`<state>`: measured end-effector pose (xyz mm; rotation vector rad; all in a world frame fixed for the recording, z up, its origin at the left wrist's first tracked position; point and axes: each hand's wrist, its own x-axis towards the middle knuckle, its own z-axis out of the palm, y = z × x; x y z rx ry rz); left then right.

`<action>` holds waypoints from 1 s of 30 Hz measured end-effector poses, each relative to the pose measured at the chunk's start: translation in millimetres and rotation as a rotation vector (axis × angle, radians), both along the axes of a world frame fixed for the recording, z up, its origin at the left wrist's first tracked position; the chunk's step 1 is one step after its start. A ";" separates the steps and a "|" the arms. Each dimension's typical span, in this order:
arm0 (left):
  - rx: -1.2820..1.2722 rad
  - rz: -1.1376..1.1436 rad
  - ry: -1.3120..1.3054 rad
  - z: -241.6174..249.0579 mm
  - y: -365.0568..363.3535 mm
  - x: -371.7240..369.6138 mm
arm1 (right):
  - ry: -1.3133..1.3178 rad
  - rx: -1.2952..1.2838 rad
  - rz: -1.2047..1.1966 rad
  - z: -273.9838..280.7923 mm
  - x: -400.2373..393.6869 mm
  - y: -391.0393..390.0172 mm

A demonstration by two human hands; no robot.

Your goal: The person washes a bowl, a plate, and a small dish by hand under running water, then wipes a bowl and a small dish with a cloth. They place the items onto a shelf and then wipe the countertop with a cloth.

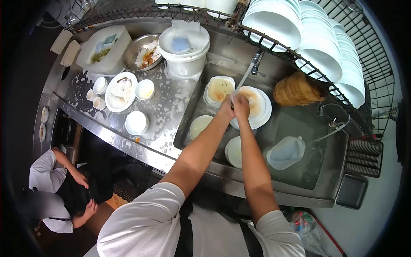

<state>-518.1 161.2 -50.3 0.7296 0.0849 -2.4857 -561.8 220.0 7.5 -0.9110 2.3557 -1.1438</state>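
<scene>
My left hand [227, 108] and my right hand [241, 107] are pressed together in the sink [184, 128], where the water stream from the tap [256, 60] comes down. The fingers of both look closed; whatever lies between them, if anything, is too small to make out. Just right of my right hand is a stack of white plates [262, 112] with brownish residue. Behind my left hand, a square white container [221, 88] holds cloudy, oily liquid. Nearer to me, round bowls [200, 125] and a second bowl stack [233, 152] stand below my forearms.
A plastic jug [287, 153] floats in the water-filled right basin [308, 171]. Stacked bamboo steamers [297, 90] stand behind it, under a wire rack [291, 53] of white bowls. Left are a white bucket [184, 64], a food-scrap bowl [132, 55] and dirty dishes [121, 92]. A co-worker [47, 171] stands lower left.
</scene>
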 end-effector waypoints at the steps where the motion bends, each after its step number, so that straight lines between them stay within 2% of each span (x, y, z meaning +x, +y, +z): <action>1: -0.015 0.000 -0.013 -8.0 0.2 -3.1 | -0.079 -0.029 -0.042 -0.9 -0.6 -4.0; 5: -0.074 0.001 -0.064 -34.3 1.5 -11.2 | -0.521 -0.148 -0.161 22.8 11.9 -11.4; 6: -0.088 0.001 -0.078 -37.3 2.3 -10.2 | -0.570 -0.181 -0.175 13.7 10.5 -14.5; 7: -0.025 0.034 -0.079 -14.4 4.3 -1.7 | -0.619 -0.213 -0.189 -5.9 5.7 -19.8; 8: 0.037 0.068 -0.080 32.4 6.5 12.8 | -0.668 -0.247 -0.202 -18.6 3.0 -23.3; 9: 0.098 0.102 -0.080 52.5 6.9 19.9 | -0.779 -0.323 -0.270 -15.7 5.7 -24.5; 11: 0.132 0.180 -0.068 51.4 5.1 20.5 | -0.999 -0.478 -0.407 -8.7 9.5 -27.7; 17: 0.198 0.243 -0.074 58.5 2.2 14.2 | -1.067 -0.516 -0.451 14.6 7.8 -27.5; 23: 0.138 0.191 -0.098 31.3 11.3 3.5 | -1.130 -0.527 -0.438 -4.3 -2.6 -16.4; 26: 0.133 0.208 -0.081 32.9 22.9 9.5 | -1.105 -0.572 -0.364 -12.4 1.1 -8.4; 30: 0.184 0.282 -0.062 60.5 19.3 27.2 | -1.115 -0.473 -0.332 -9.1 9.6 -16.1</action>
